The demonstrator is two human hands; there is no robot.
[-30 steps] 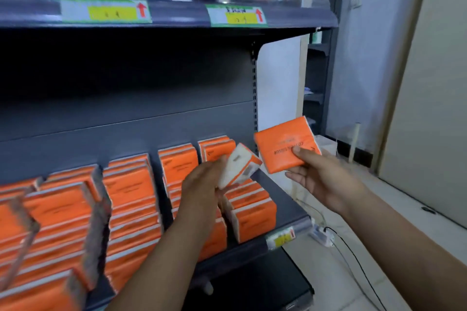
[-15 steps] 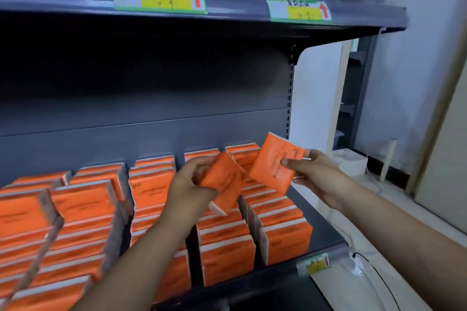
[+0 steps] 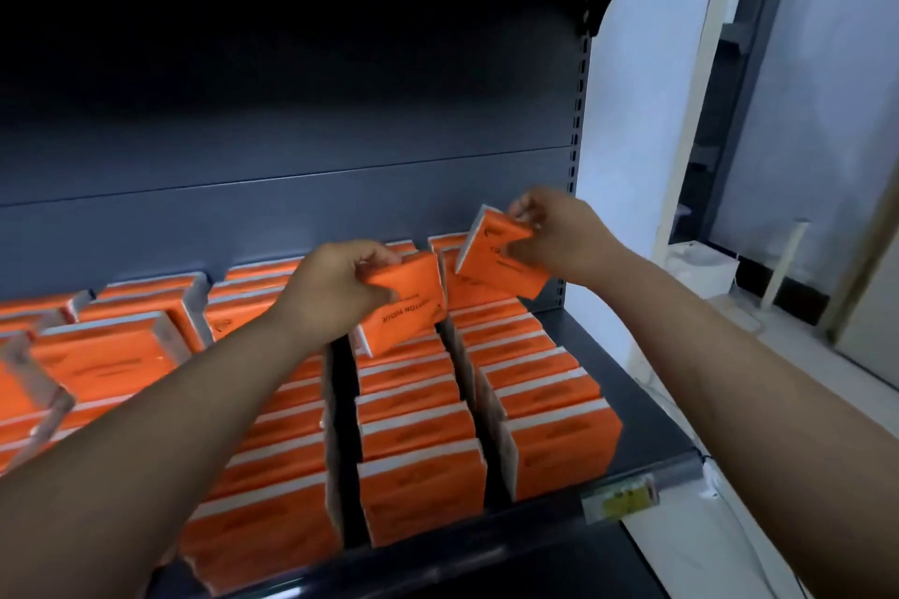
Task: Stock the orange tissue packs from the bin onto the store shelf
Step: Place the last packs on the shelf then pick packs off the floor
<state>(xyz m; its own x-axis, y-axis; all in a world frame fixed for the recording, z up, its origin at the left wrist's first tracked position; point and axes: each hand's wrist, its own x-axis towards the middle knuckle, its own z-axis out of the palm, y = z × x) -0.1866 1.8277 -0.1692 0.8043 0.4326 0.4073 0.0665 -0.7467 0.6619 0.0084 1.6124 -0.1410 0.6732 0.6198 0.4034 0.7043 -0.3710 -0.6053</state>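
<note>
Orange tissue packs (image 3: 418, 423) fill the dark grey store shelf (image 3: 647, 423) in rows running front to back, each pack standing on edge with a pale strip along its top. From my station I see both forearms reaching in from the bottom of the view toward the back of the two rightmost rows.

My left hand (image 3: 335, 287) is curled round one pack (image 3: 406, 306), fingers over its top edge and thumb on the near face. That pack tilts, its dark printed lettering upside down to me, and its lower edge sits just at the tops of the packs in the second row from the right.

My right hand (image 3: 559, 238) grips a second pack (image 3: 496, 265) by its upper right corner, fingers hooked over the top and thumb pressed on the orange face. It is held above the back of the rightmost row, tipped with its pale side edge up and to the left. I cannot tell whether it touches the packs beneath it.

On the left the rows look less tidy, with several packs leaning. A yellow price tag (image 3: 620, 499) sits on the shelf's front rail.
</note>
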